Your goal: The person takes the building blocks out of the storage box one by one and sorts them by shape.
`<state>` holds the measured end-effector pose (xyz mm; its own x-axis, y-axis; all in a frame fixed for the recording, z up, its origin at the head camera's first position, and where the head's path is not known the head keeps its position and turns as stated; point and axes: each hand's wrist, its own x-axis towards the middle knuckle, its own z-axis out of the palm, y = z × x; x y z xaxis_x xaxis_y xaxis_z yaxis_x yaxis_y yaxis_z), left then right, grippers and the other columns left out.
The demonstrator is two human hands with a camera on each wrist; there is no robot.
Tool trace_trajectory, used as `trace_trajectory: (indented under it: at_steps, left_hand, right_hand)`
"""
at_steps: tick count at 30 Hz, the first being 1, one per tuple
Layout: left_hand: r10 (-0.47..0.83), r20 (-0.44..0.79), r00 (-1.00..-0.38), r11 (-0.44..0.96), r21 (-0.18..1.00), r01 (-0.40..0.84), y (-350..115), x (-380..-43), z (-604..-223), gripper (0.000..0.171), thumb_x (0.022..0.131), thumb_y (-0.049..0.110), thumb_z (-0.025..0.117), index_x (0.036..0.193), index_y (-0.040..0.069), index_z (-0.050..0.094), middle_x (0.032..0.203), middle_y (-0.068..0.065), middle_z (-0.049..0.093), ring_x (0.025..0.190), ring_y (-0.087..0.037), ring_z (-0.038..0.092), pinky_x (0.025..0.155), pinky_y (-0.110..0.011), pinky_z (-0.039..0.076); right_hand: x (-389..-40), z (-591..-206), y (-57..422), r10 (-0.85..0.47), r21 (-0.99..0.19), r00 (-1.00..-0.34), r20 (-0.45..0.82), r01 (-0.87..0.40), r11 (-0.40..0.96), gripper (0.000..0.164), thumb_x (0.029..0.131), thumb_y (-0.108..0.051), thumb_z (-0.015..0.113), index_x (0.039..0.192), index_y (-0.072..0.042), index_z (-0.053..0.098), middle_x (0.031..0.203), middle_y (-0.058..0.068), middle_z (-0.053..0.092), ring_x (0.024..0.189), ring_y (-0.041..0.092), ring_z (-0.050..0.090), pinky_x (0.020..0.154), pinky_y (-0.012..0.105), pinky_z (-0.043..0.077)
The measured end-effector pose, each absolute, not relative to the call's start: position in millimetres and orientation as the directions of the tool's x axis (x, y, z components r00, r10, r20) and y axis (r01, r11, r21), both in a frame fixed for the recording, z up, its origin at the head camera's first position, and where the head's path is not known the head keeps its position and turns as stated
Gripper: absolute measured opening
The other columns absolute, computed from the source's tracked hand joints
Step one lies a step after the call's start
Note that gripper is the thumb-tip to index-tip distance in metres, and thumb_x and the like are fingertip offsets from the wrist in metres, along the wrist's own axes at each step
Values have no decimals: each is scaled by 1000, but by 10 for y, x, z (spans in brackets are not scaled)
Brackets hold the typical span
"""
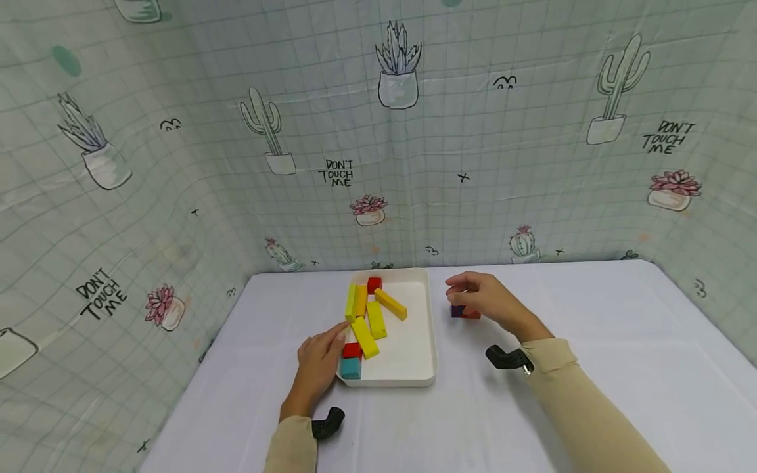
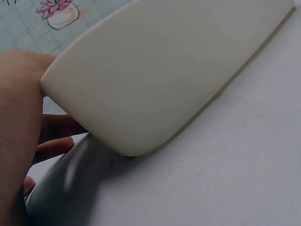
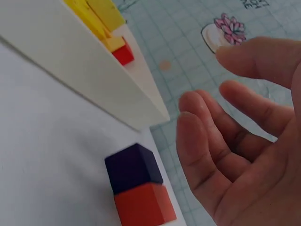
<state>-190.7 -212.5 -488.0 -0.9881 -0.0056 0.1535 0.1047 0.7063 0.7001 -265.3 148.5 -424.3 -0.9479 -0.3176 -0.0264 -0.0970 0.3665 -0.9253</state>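
White, smooth, the tray (image 1: 405,351) is perhaps pinched by the left grip (image 1: 319,361), right grip (image 1: 487,299) spread near cubes (image 3: 132,169).

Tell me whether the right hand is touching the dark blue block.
Apart: the right wrist view shows patterned cloth between the right hand and the dark blue block.

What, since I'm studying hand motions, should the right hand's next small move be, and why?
Probably lower the right hand to pinch the dark blue rectangular block: the hand holds nothing and hovers near that block, which sits against an orange-red rectangular block, both outside the white rectangular tray.
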Motion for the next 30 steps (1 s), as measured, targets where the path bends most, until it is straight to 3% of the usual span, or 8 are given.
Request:
trace_trajectory:
  at_steps: [5, 14, 23, 30]
  left_hand:
    - [19, 130, -991, 707, 699, 105, -2136, -1903, -4856, 41, 107, 34, 46, 145, 22, 57, 143, -7, 57, 135, -32, 45, 118, -58, 8]
    - [45, 92, -995, 718, 690, 96, -2138, -1903, -4833, 43, 106, 37, 48, 146, 23, 55, 145, -8, 55, 137, -33, 43, 118, -58, 7]
    - [23, 61, -998, 725, 686, 59, -2169, -1909, -4845, 44, 106, 37, 48, 147, 24, 53, 146, -8, 54, 138, -33, 41, 119, -56, 5]
    - [30, 84, -996, 724, 685, 79, -2163, -1919, -4829, 44, 106, 36, 48, 148, 23, 53, 146, -9, 54, 137, -33, 42, 118, -58, 6]
  right_hand:
    - [-2689, -4207, 1332, -370, -932, -928, -46, -93, 350, 49, 92, -25, 73, 134, -5, 60, 122, 17, 67, 98, 41, 64, 78, 42, 54]
    - [-2751, -4221, 1051, -435, -946, -898, -69, -79, 313, 41, 92, -20, 71, 130, -7, 63, 122, 17, 65, 101, 33, 65, 84, 43, 55]
    - [-2787, -4279, 752, -600, -963, -796, -76, -96, 250, 50, 93, -15, 67, 140, -1, 55, 128, 20, 63, 109, 29, 63, 87, 39, 57]
    - [-2751, -4277, 581, -629, -955, -770, -106, -97, 279, 51, 92, -18, 70, 139, -2, 57, 126, 18, 65, 105, 26, 65, 86, 38, 57]
